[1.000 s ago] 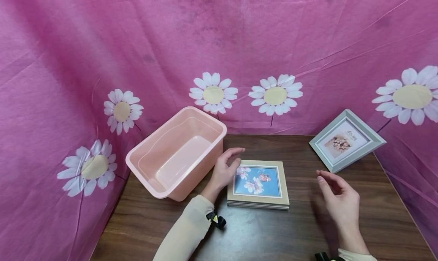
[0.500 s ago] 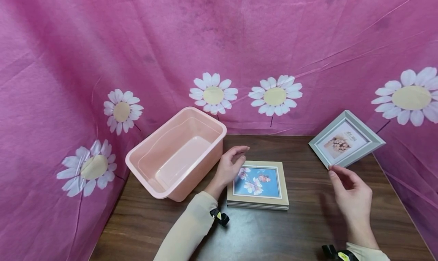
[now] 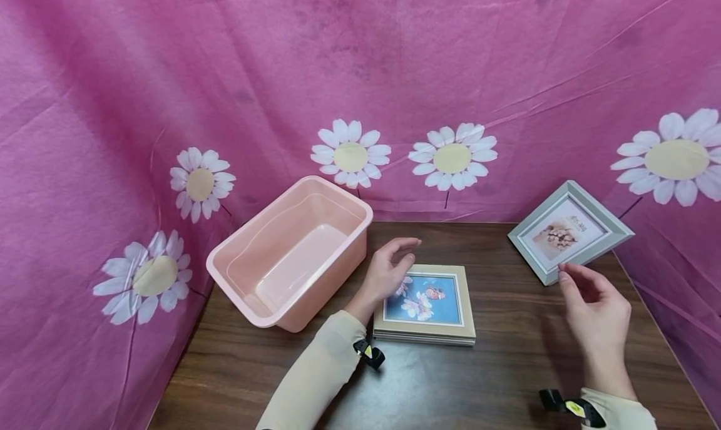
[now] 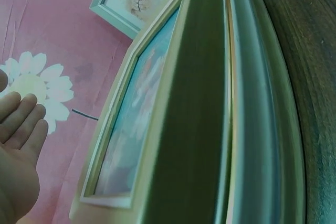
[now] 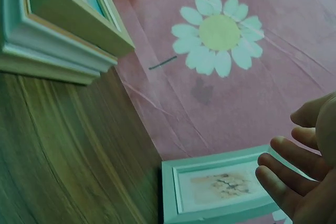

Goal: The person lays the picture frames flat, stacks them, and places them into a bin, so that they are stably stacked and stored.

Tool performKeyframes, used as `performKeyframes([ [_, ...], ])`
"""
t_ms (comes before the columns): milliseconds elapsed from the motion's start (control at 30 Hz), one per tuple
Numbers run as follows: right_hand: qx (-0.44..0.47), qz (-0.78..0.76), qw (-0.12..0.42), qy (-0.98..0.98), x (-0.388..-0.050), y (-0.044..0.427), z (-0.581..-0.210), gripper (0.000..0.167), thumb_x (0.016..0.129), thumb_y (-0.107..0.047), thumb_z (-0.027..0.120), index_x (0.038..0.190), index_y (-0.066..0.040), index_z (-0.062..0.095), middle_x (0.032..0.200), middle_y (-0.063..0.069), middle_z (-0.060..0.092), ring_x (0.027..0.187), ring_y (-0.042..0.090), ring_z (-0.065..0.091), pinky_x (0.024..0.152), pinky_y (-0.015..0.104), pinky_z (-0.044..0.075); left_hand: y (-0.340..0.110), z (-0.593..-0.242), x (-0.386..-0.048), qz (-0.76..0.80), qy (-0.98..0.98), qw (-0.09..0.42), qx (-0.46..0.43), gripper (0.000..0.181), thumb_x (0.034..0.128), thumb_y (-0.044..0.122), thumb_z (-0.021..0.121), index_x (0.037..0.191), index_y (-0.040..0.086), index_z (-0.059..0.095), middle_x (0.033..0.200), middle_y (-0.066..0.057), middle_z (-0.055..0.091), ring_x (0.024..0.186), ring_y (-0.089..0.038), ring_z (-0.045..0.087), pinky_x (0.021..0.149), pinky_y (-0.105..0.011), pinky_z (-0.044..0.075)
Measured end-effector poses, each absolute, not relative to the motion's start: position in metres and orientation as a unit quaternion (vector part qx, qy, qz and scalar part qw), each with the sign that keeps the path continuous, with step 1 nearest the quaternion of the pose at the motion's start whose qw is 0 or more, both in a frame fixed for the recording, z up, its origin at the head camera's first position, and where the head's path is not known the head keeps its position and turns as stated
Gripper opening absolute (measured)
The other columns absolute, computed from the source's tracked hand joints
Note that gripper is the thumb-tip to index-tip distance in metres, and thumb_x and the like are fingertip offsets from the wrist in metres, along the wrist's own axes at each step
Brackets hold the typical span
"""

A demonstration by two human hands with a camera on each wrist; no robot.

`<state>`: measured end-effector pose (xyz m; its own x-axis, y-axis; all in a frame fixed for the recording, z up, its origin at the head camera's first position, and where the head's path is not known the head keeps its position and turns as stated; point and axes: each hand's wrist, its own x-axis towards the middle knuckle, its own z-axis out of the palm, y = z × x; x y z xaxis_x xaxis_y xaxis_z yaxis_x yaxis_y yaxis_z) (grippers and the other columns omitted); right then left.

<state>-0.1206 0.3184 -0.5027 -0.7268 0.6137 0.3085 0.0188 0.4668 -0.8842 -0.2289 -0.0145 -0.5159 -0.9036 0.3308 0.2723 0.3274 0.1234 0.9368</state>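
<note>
My left hand (image 3: 384, 275) hovers over the left edge of a stack of picture frames, holding nothing, with its fingers loosely bent. On top of that stack lies a beige picture frame (image 3: 432, 297) with a blue flower picture; the layers of the frames under it (image 4: 254, 98) show in the left wrist view. At the right, a grey-green picture frame (image 3: 565, 231) leans tilted against the cloth with a bouquet print in it. Just in front of its lower edge is my right hand (image 3: 599, 308), fingers relaxed and nothing held. Whether its fingertips touch the frame, I cannot tell.
A deep pink plastic bin (image 3: 321, 280) stands on the left of the dark wooden table (image 3: 417, 386), with its bottom bare. Pink cloth (image 3: 394, 54) printed with daisies hangs behind and along both sides of the table.
My right hand has moved right and slightly away from me, closer to the grey-green picture frame. My left hand has drifted a little to the right over the stack. The picture frames stay put.
</note>
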Motion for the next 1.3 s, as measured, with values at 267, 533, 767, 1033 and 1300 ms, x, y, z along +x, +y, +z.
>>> performKeyframes([
  [267,-0.215,0.457,0.318,-0.802,-0.124,0.333,-0.502,0.028,0.098,-0.014,0.075,0.12,0.001,0.079,0.087,-0.048,0.062,0.073,-0.019,0.055,0.068,-0.001,0.04,-0.004,-0.509,-0.231,0.612,0.756,0.01,0.231,0.035,0.1033,0.003,0.061,0.138,-0.002,0.068,0.14,-0.02,0.072,0.133,-0.036,0.069,0.112,-0.038,0.057],
  [533,-0.235,0.45,0.32,-0.8,-0.129,0.344,-0.498,0.027,0.098,-0.017,0.074,0.12,-0.002,0.08,0.082,-0.048,0.06,0.072,-0.02,0.054,0.069,0.0,0.039,0.005,-0.505,-0.233,0.594,0.772,0.023,0.227,0.037,0.1038,0.005,0.062,0.14,0.004,0.068,0.142,-0.013,0.072,0.134,-0.029,0.068,0.114,-0.033,0.055],
  [767,-0.256,0.463,0.323,-0.785,-0.134,0.352,-0.496,0.027,0.098,-0.021,0.075,0.121,-0.008,0.082,0.08,-0.046,0.061,0.071,-0.02,0.055,0.069,-0.001,0.04,0.011,-0.502,-0.235,0.607,0.759,0.024,0.233,0.037,0.1037,0.004,0.061,0.14,0.001,0.068,0.142,-0.016,0.071,0.133,-0.034,0.068,0.114,-0.032,0.055],
  [1033,-0.284,0.504,0.324,-0.749,-0.14,0.363,-0.493,0.019,0.096,-0.017,0.076,0.114,-0.023,0.081,0.081,-0.041,0.064,0.073,-0.022,0.06,0.069,-0.004,0.044,0.02,-0.495,-0.236,0.615,0.753,0.035,0.231,0.038,0.1036,0.005,0.061,0.141,0.001,0.067,0.141,-0.015,0.072,0.132,-0.033,0.069,0.111,-0.038,0.057],
  [1300,-0.302,0.549,0.31,-0.715,-0.145,0.373,-0.491,0.025,0.095,-0.012,0.076,0.113,-0.029,0.072,0.085,-0.036,0.067,0.076,-0.02,0.064,0.071,-0.003,0.047,0.027,-0.493,-0.237,0.608,0.755,0.048,0.242,0.038,0.1041,0.005,0.061,0.142,0.0,0.065,0.142,-0.016,0.072,0.133,-0.04,0.067,0.11,-0.034,0.057],
])
